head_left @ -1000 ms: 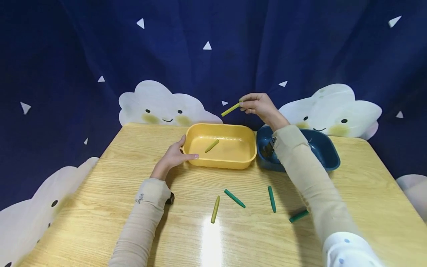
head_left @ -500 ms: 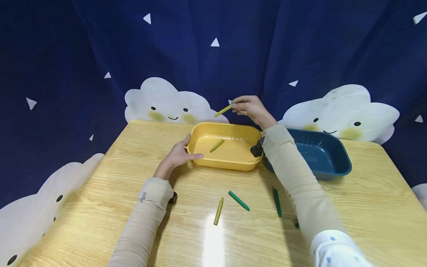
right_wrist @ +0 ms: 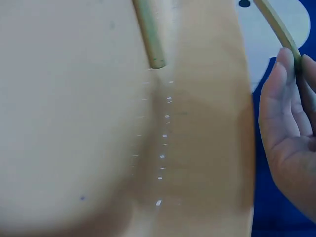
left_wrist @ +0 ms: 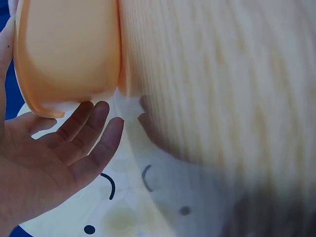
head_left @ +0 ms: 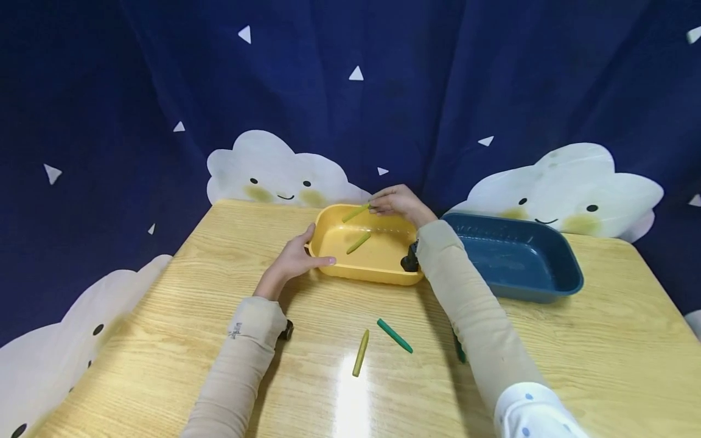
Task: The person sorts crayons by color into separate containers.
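My right hand pinches a yellow crayon over the back part of the yellow plastic bin. In the right wrist view, that crayon sticks up between thumb and fingertips, outside the bin wall in that picture. Another yellow crayon lies on the bin's floor. My left hand holds the bin's left end, thumb along the front rim. In the left wrist view, its fingers are bent against the bin's end.
A dark blue bin stands right of the yellow one, partly behind my right sleeve. Nearer on the wooden table lie a yellow crayon and a green crayon. Another green crayon is mostly hidden by the right sleeve.
My right hand has moved left and down with the yellow crayon, from above the bin's back edge to rim height. The left hand keeps its hold on the bin.
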A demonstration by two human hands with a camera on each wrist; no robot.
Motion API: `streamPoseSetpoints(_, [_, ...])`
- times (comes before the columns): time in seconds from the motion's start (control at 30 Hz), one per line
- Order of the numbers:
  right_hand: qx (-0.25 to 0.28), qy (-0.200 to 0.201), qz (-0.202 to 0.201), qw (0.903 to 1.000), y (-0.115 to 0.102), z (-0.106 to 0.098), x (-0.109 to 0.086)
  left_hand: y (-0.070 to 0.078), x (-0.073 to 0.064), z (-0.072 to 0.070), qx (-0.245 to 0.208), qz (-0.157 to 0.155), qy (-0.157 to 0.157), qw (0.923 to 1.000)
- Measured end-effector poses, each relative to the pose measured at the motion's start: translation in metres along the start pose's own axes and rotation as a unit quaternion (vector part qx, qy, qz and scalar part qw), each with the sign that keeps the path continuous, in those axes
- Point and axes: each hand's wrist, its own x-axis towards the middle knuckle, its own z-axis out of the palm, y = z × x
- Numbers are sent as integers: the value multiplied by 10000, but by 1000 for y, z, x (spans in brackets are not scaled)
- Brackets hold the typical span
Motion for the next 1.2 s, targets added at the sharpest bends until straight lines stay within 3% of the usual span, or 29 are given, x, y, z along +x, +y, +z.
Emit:
streamPoseSetpoints(0.3, [-185,-339,398,9985,17,1,-2,0,-2,4,15,-26,-5,10000])
streamPoseSetpoints(0.47, [-681,-389,349,9963,18,0,-5,1,-2,4,-13,42,-41,10000])
streamPoseSetpoints(0.67, [-1097,-396,105,9931,8,0,-11,2,-3,3,9,37,-13,10000])
streamPoseSetpoints(0.97, [-642,-436,-99,9969,-16,-6,-23,1,1,2,-16,41,-45,10000])
streamPoseSetpoints(1.2, [-706,-581,-351,9952,-34,-7,-34,1,0,-1,60,-9,-34,10000])
